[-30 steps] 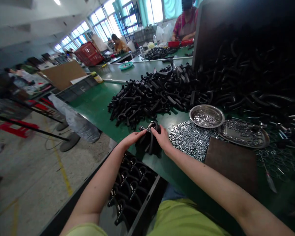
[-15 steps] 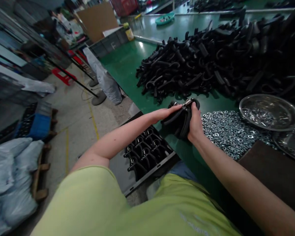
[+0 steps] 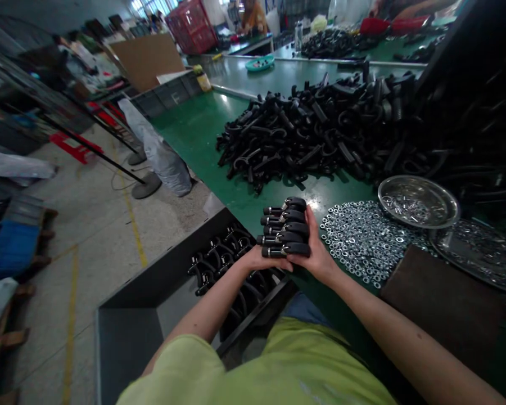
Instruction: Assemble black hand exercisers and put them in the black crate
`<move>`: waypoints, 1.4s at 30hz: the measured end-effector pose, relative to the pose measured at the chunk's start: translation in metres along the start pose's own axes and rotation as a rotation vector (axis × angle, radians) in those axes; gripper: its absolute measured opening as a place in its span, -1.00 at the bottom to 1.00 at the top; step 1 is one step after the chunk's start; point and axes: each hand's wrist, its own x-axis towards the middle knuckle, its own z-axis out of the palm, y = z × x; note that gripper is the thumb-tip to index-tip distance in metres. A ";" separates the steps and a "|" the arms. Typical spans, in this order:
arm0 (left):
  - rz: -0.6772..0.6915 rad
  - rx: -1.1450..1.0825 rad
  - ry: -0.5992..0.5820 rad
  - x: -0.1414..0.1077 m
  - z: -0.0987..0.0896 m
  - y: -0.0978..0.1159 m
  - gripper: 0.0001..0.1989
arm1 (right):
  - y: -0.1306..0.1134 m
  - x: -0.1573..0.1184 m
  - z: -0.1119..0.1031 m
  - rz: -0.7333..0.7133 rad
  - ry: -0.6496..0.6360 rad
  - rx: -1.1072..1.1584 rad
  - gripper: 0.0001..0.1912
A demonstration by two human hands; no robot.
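Note:
Between my two hands is a stack of black curved clamps (image 3: 287, 230), several pressed side by side, each with a small bright metal fitting across its middle. My right hand (image 3: 318, 253) wraps the stack's right side, thumb along its far end and palm beneath the near end. My left hand (image 3: 265, 260) is closed at the near left corner, its fingertips under the lowest clamp; part of its grip is hidden. Below my left forearm, a grey crate (image 3: 130, 326) holds rows of similar black clamps (image 3: 223, 261).
A large heap of loose black parts (image 3: 295, 132) covers the green table (image 3: 185, 118). Metal nuts (image 3: 358, 236) lie spread to the right, beside a steel bowl (image 3: 419, 202) of small metal pieces and a dark board (image 3: 442, 304). A stand base (image 3: 147, 185) is on the floor.
The stack has been turned in my hands, so the clamps now show as a row lying sideways. My left hand has moved from its top to its near lower side. The view has shifted.

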 end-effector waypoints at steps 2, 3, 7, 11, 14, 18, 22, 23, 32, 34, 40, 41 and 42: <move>0.036 -0.050 -0.039 -0.002 0.002 0.004 -0.44 | -0.008 0.000 0.001 0.106 0.005 0.031 0.20; 0.052 -0.076 -0.041 -0.003 0.004 0.005 -0.41 | -0.012 0.000 0.001 0.143 0.010 0.034 0.19; 0.055 -0.178 0.006 -0.002 0.014 0.004 -0.34 | -0.023 -0.003 0.004 0.179 0.032 0.035 0.13; -0.014 -0.102 -0.020 0.004 0.024 0.004 -0.39 | -0.015 -0.013 0.007 0.067 0.089 0.050 0.15; 0.032 0.000 -0.083 0.010 0.029 0.004 -0.43 | -0.002 -0.016 0.008 0.029 0.140 0.036 0.17; 0.068 0.037 -0.084 0.016 0.033 0.000 -0.46 | 0.009 -0.015 0.007 0.080 0.127 0.021 0.12; 0.097 0.096 -0.081 0.020 0.034 -0.003 -0.47 | 0.010 -0.018 0.004 0.098 0.092 0.011 0.12; 0.103 0.103 -0.078 0.021 0.034 -0.003 -0.48 | 0.010 -0.020 0.004 0.103 0.100 0.005 0.12; 0.037 -0.023 0.198 -0.028 0.003 0.000 -0.46 | -0.012 -0.014 0.035 0.065 -0.082 -0.092 0.03; -0.044 -0.091 0.358 -0.065 -0.019 -0.010 -0.46 | -0.018 -0.008 0.046 0.016 -0.217 -0.206 -0.01; -0.188 -0.621 1.225 -0.209 -0.106 -0.088 -0.50 | 0.008 -0.002 0.058 -0.078 -0.224 -0.670 -0.10; -0.212 -0.661 1.299 -0.231 -0.117 -0.104 -0.55 | 0.016 -0.003 0.058 -0.089 -0.217 -0.751 -0.12; -0.240 -0.688 1.336 -0.252 -0.127 -0.119 -0.62 | 0.023 -0.004 0.058 -0.102 -0.219 -0.823 -0.14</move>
